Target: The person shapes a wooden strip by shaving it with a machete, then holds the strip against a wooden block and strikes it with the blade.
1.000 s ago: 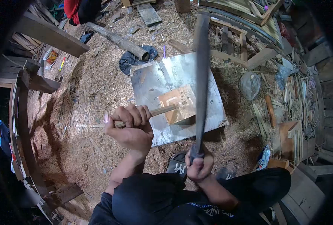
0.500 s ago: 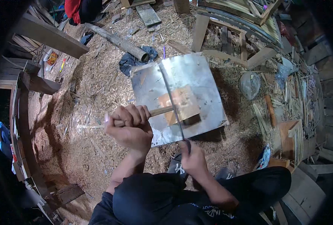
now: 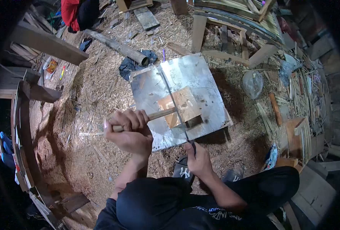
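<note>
My left hand [image 3: 128, 130] is wrapped round a slim wooden stick [image 3: 161, 114], thumb along its near end. The stick slants out over a light wooden block [image 3: 189, 104], which rests on a square board with a metal-like grey surface [image 3: 149, 95]. In my right hand [image 3: 199, 160] is the dark handle of a long, narrow blade [image 3: 168, 89]. Its length points away from me, seen nearly edge-on, and crosses the stick's far end above the block. The block casts a shadow at its near right edge.
Wood shavings [image 3: 97, 76] cover the ground. Behind the board lie a round pole [image 3: 120, 48] and a black plastic bag [image 3: 128, 68]. Wooden frames [image 3: 198, 34] stand at the back right, and offcuts [image 3: 276, 109] are on the right. A person in red [image 3: 70, 14] is at top left.
The view has shifted slightly. My right hand has moved a little forward against the board, while the blade's far end shows slightly nearer me. My left hand keeps its grip on the stick.
</note>
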`<state>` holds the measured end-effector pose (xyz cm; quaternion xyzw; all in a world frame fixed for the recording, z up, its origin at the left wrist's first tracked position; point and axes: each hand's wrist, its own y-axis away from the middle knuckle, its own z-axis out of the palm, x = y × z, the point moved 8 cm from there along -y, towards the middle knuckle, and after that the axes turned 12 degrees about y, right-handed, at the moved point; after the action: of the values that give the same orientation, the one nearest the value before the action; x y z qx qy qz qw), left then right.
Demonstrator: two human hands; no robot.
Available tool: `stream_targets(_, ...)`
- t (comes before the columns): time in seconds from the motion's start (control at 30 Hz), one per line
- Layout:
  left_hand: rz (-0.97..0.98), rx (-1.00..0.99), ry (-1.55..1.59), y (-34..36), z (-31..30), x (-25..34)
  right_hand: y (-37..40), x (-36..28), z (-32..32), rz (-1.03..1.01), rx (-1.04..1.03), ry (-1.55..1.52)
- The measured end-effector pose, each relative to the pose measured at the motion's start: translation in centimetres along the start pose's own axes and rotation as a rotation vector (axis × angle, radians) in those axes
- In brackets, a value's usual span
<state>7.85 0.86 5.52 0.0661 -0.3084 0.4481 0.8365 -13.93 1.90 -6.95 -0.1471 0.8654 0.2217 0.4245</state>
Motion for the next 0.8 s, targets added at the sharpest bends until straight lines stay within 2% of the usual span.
stream_targets(0.03, 0.002, -0.018, 0.016, 0.0, 0.0, 0.1, 0.0, 0.0, -0.1, -0.02, 0.003, -0.059)
stream_targets(0.07, 0.015, -0.013, 0.024, 0.0, -0.2, 0.0, 0.2, 1.4, 0.7, 0.141, -0.109, -0.122)
stream_targets(0.1, 0.011, -0.012, 0.024, 0.1, -0.3, 0.0, 0.3, 1.2, 0.4, 0.145, -0.109, -0.121)
stream_targets(0.17, 0.016, -0.038, 0.005, 0.0, -0.2, 0.2, 1.0, 1.0, 0.6, 0.342, -0.201, -0.614)
stream_targets(0.2, 0.014, -0.042, 0.003, -0.1, -0.2, 0.2, 0.7, 0.0, -0.4, 0.261, -0.144, -0.654)
stream_targets(0.23, 0.021, -0.052, 0.004, -0.1, -0.2, 0.2, 0.7, -0.2, -0.6, 0.261, -0.141, -0.658)
stream_targets(0.3, 0.024, -0.067, 0.006, -0.1, -0.1, 0.2, 0.4, -0.9, -3.2, 0.108, 0.103, -0.66)
stream_targets(0.37, 0.024, -0.048, 0.004, -0.1, -0.1, 0.3, 0.8, -1.5, -3.8, 0.062, 0.128, -0.674)
stream_targets(0.43, 0.02, -0.051, 0.01, -0.2, -0.3, 0.3, 1.5, -2.1, -3.6, -0.25, 0.203, -0.726)
stream_targets(0.47, 0.016, -0.053, 0.015, -0.2, -0.3, 0.3, 1.8, -1.8, -2.9, -0.32, 0.185, -0.506)
stream_targets(0.5, 0.01, -0.056, 0.01, -0.1, -0.3, 0.2, 1.5, -1.9, -2.5, -0.315, 0.189, -0.51)
stream_targets(0.57, 0.115, 0.025, -0.093, 0.1, -0.8, 0.8, 0.5, -1.3, -0.7, -0.079, 0.119, -0.084)
stream_targets(0.6, 0.108, 0.012, -0.089, 0.0, -0.7, 0.7, 0.5, -1.1, -0.7, -0.011, 0.047, -0.097)
stream_targets(0.73, 0.03, -0.029, -0.008, 0.0, -0.6, 0.5, 0.7, -2.2, -2.6, 0.041, 0.032, -0.132)
stream_targets(0.8, 0.031, -0.037, -0.028, 0.2, -0.1, 0.4, 1.1, -3.7, -4.2, -0.099, 0.098, -0.277)
